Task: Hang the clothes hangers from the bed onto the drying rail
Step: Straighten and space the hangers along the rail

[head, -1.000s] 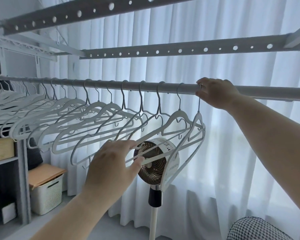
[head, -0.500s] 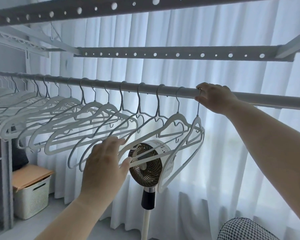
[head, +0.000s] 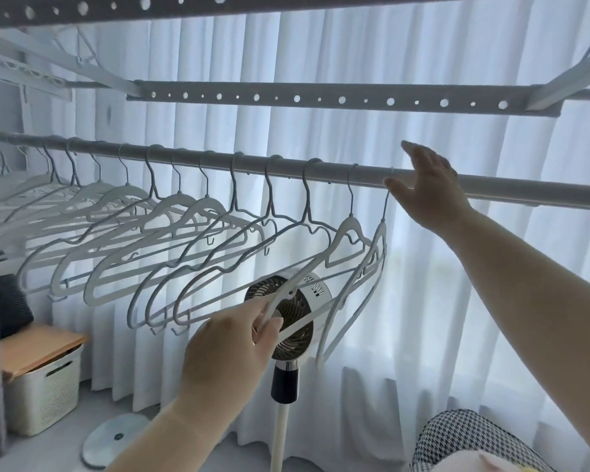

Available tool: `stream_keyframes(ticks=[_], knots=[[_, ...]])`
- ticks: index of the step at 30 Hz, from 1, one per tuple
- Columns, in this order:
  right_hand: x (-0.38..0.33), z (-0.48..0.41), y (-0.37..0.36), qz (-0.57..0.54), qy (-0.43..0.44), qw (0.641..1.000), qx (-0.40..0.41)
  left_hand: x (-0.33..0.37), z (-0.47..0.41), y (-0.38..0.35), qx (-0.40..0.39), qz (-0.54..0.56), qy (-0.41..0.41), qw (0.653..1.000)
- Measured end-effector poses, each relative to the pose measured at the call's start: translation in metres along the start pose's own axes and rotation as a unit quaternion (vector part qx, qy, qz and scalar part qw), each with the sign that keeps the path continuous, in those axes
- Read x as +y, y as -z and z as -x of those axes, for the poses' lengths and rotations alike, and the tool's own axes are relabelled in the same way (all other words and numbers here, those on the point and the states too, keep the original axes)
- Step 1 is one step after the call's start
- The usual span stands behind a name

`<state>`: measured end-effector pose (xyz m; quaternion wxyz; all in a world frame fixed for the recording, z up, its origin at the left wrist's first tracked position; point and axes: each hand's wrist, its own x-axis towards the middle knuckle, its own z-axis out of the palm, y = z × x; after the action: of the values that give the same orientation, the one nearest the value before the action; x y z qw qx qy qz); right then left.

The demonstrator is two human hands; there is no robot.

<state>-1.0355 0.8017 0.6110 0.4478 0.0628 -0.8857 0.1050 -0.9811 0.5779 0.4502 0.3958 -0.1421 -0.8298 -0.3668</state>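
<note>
Several white hangers (head: 171, 233) hang in a row on the grey drying rail (head: 525, 190). The rightmost hanger (head: 375, 253) hangs by its hook just left of my right hand (head: 426, 185). That hand is at the rail with fingers spread and lifted, thumb near the hook. My left hand (head: 232, 349) is lower, in front of the fan, pinching the lower arm of a hanger (head: 286, 294) near the right end of the row.
A standing fan (head: 286, 321) is behind the hangers, its round base (head: 113, 441) on the floor. White curtains fill the background. Perforated rack bars (head: 321, 100) run overhead. A lidded cream bin (head: 45, 383) stands at the lower left, a checked cushion (head: 470, 441) at the lower right.
My right hand has let go of the rail and hook, and its fingers have spread. My left hand moved right along the hanger arms and now pinches one.
</note>
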Motion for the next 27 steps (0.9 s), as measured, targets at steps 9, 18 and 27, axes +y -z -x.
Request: stream_keyframes(ticks=[9, 18, 27], knots=[[-0.036, 0.138, -0.019, -0.260, -0.112, 0.958, 0.036, 0.008, 0.011, -0.006, -0.031, 0.099, -0.005, 0.995], [-0.077, 0.200, -0.027, -0.341, -0.182, 0.921, 0.036, 0.008, 0.019, 0.001, -0.040, 0.068, -0.075, 0.994], [-0.098, 0.213, -0.037, -0.329, -0.209, 0.921, 0.029, -0.025, 0.022, 0.021, 0.008, 0.075, -0.002, 0.997]])
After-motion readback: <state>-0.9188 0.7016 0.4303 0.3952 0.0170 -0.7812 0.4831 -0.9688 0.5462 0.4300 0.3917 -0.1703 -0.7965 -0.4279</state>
